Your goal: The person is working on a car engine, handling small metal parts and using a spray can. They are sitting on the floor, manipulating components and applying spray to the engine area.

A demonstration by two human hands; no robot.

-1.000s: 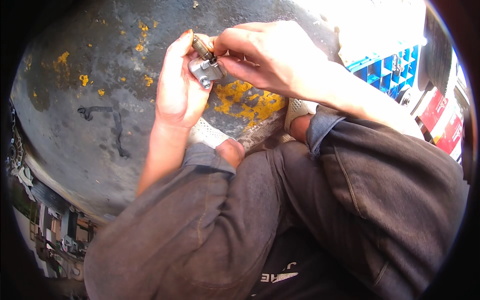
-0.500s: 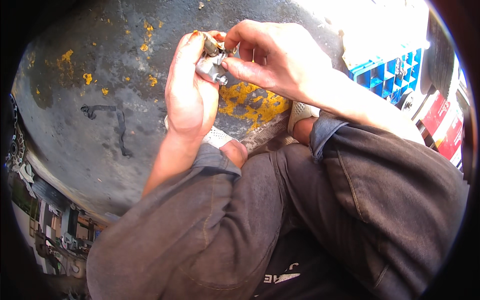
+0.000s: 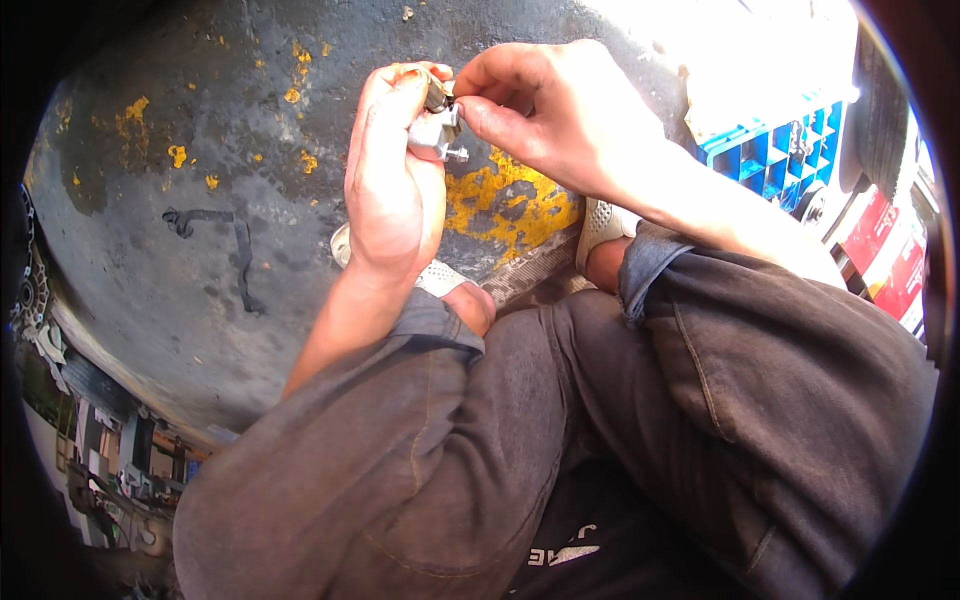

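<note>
A small silvery metal part (image 3: 432,137) with a short threaded stub on its lower right rests in my left hand (image 3: 385,170). The fingers and thumb of that hand are wrapped round it, with a darker cylindrical piece (image 3: 436,97) at its top beside the thumb. From the right, my right hand (image 3: 565,110) reaches to the upper right side of the part. Its thumb and forefinger are pinched together there. Whether a small piece sits between those fingertips is hidden.
Below my hands lies a worn grey floor (image 3: 120,250) with yellow paint patches (image 3: 510,210). A dark strap (image 3: 243,255) lies on it at left. On the right stand a blue crate (image 3: 770,160) and red-and-white boxes (image 3: 880,245). A chain (image 3: 35,290) shows at the left rim.
My left hand and the metal part have shifted slightly right, and the part has turned a little. My right thumb and forefinger have drawn closer together at its top.
</note>
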